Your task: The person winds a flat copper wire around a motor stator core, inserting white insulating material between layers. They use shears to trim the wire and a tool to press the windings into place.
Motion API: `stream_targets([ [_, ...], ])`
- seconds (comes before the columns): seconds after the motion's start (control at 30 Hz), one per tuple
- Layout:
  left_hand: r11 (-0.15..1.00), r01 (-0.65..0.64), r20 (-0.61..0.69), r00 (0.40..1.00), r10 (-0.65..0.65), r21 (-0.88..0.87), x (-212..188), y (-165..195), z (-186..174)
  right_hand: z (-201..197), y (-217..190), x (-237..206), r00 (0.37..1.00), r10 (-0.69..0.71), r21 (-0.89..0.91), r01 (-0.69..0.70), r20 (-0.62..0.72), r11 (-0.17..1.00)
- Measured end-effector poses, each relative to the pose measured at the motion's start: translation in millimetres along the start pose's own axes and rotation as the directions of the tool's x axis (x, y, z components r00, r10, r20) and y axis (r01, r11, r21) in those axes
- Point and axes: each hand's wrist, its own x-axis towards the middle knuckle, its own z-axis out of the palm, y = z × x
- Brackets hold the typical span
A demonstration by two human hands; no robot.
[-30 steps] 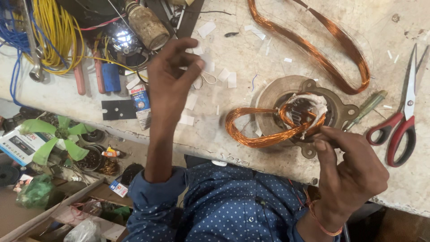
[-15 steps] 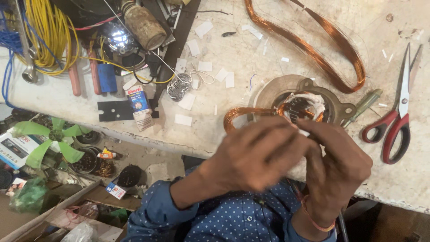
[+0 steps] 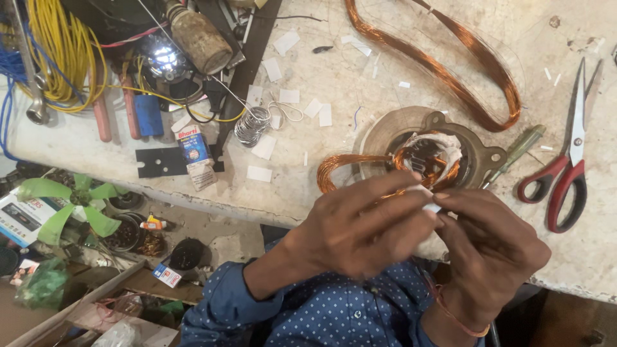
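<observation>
both hands meet over the desk (image 3: 360, 71) edge: the left hand (image 3: 360, 231) and right hand (image 3: 491, 247) pinch a small white paper slip (image 3: 427, 199) between their fingers, just beside the copper coil (image 3: 360, 164) in the round motor stator (image 3: 427, 154). a light, even grip probably serves best, sparing the fine wire.

Repair workshop — copper coils (image 3: 450, 64), scissors (image 3: 569, 160), wires on bench (image 3: 334, 71).

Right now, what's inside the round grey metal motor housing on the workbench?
Inside the round grey metal motor housing sit copper wire windings with white insulation paper along the upper edge. The left hand and right hand cover its lower part.
</observation>
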Motion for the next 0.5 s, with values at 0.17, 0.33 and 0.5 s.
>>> stream_targets([
  [0.17,0.970,0.160,0.112,0.984,-0.141,-0.184,0.4,1.3,-4.4,-4.7,-1.2,-0.9,1.000,0.016,-0.067,-0.014,0.026,0.998],
  [0.33,0.952,0.216,0.149,0.971,-0.186,-0.219,3.1,3.6,-11.2,-4.1,-2.4,-2.7,0.999,0.031,-0.066,-0.028,0.039,0.997],
  [0.5,0.954,0.204,0.137,0.975,-0.177,-0.220,5.7,3.8,-8.5,-6.6,-0.5,-2.5,0.999,0.021,-0.169,-0.013,0.047,0.985],
])
